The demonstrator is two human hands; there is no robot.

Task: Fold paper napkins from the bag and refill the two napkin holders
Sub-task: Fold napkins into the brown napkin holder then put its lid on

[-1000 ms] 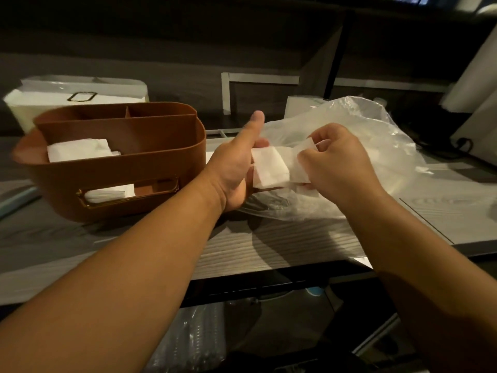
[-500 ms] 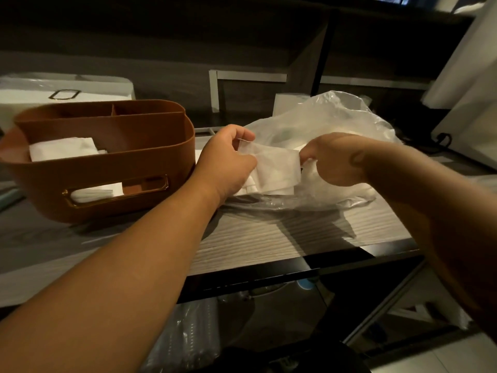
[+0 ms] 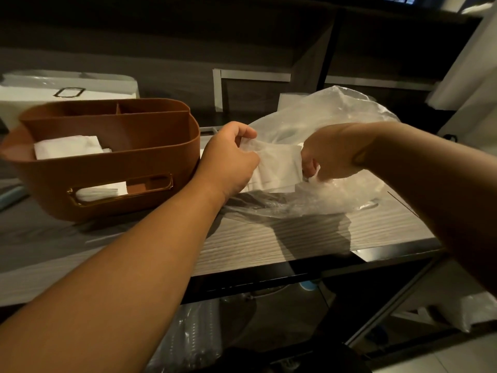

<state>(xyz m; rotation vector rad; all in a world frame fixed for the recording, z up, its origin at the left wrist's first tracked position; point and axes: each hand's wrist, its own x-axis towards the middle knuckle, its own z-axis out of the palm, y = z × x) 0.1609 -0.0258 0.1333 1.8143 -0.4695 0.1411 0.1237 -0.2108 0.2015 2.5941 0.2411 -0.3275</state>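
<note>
We see a wood-grain table (image 3: 269,238) carrying everything. On its right side slumps a clear plastic bag (image 3: 336,125), crumpled and partly open. On the left stands a brown holder (image 3: 121,168) with divided compartments; a stack of white napkins (image 3: 67,146) lies in its front compartment and shows again through the handle slot in its wall. Behind it sits a white box (image 3: 67,87). Between holder and bag, just above the table, we find one white napkin (image 3: 277,168) stretched between both hands. The left hand (image 3: 228,160) pinches its left edge with curled fingers; the right hand (image 3: 330,154) grips the right edge, fingers closed around it, right against the bag.
</note>
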